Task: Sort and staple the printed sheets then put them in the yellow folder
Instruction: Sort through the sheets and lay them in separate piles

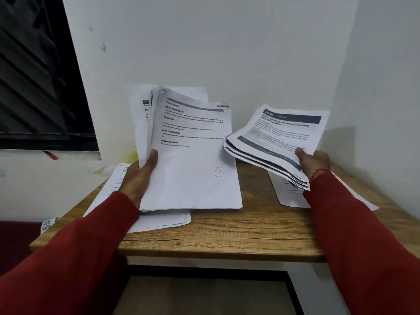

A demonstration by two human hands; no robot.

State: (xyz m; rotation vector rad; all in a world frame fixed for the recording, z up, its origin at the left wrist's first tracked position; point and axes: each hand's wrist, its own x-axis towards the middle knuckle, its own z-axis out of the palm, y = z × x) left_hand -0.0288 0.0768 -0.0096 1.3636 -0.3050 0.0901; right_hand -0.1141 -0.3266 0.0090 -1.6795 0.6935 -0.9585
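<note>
My left hand [139,176] grips a thick stack of printed sheets [193,155] upright above the wooden table [227,233], thumb on the front page. To the right, my right hand [314,163] holds a smaller bundle of printed sheets [279,137] with a dark header bar, tilted and lifted off the table. A sliver of yellow, perhaps the yellow folder [129,156], shows behind the left stack near the wall. No stapler is in view.
More loose sheets lie on the table: one pile under my left arm [163,220], one at the left edge [113,180], another under my right arm [288,194]. White walls close the corner behind. A dark window [34,76] is at left.
</note>
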